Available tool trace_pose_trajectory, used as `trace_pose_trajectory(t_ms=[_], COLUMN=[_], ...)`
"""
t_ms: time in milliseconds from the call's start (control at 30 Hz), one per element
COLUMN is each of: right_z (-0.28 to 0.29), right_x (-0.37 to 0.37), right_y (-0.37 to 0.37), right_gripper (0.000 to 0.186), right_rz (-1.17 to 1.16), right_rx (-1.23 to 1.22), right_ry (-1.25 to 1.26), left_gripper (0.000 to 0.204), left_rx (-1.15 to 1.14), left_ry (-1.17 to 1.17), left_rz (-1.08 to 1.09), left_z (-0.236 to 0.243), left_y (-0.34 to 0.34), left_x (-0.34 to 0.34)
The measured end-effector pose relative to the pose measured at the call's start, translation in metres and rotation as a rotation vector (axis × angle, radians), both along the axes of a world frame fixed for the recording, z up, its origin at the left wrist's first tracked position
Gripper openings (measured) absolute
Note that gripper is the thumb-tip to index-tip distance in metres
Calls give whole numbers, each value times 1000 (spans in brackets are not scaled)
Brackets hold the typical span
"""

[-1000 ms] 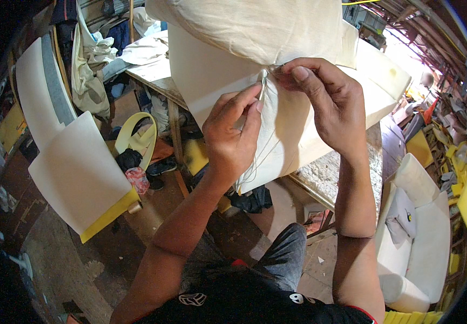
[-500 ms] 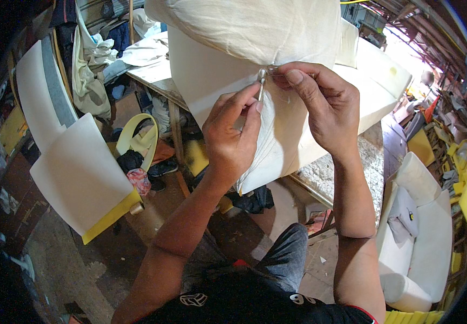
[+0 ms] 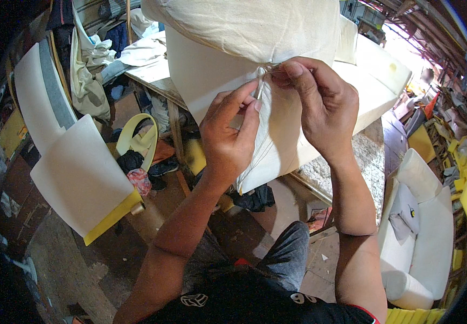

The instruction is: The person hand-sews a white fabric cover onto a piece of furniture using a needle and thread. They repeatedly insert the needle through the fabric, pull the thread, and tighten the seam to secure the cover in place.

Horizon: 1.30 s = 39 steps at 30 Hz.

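A large cream fabric-covered piece of upholstery (image 3: 201,65) rests on a worktable, with a rounded, wrinkled cushion (image 3: 228,21) on its upper part. My left hand (image 3: 228,129) pinches a slim pale strip (image 3: 260,81) at the fabric seam, finger and thumb on it. My right hand (image 3: 325,108) pinches a fine thread or needle beside the top of that strip, where the seams meet; which of the two is too small to tell. Loose thread runs down the fabric below my fingers.
A worktable edge (image 3: 311,181) lies under the piece. Pale panels (image 3: 77,173) and a yellow foam ring (image 3: 150,146) are at left. A small white sofa (image 3: 425,248) stands at lower right, foam scraps (image 3: 444,156) behind it. Cloths (image 3: 139,51) are heaped at the back left.
My right hand dipped slightly, then moved up and a little left, still pinching at the seam. My left hand shifted slightly left, keeping its grip.
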State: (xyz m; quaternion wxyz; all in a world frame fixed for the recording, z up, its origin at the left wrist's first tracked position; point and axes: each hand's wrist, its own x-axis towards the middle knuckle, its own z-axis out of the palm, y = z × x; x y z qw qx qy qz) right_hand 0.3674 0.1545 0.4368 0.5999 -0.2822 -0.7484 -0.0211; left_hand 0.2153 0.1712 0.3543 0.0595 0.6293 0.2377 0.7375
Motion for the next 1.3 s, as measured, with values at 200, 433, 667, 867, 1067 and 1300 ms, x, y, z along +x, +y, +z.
trace_pose_trajectory(t_ms=[200,433,667,867,1067,1300], right_z=[-9,8,-8,-9,-2,-13], right_x=[2,5,1,0,0,6], right_y=[7,1,5,4,-1,1], right_gripper=[16,17,16,16,14,10], right_rz=[-13,-5,-49,-84,-124,-86], right_rx=[100,-7,140,137,146,197], right_ry=[4,-71,0,-25,-123,-89], left_gripper=[37,36,35,36,35,35], left_rx=[1,11,0,8,18,-2], left_ry=[17,26,8,13,15,1], left_rz=[9,29,6,-3,-10,-7], left_z=[-2,-1,-3,-4,-4,-4], left_y=[2,0,1,3,2,1], left_x=[-1,-1,0,-1,-3,0])
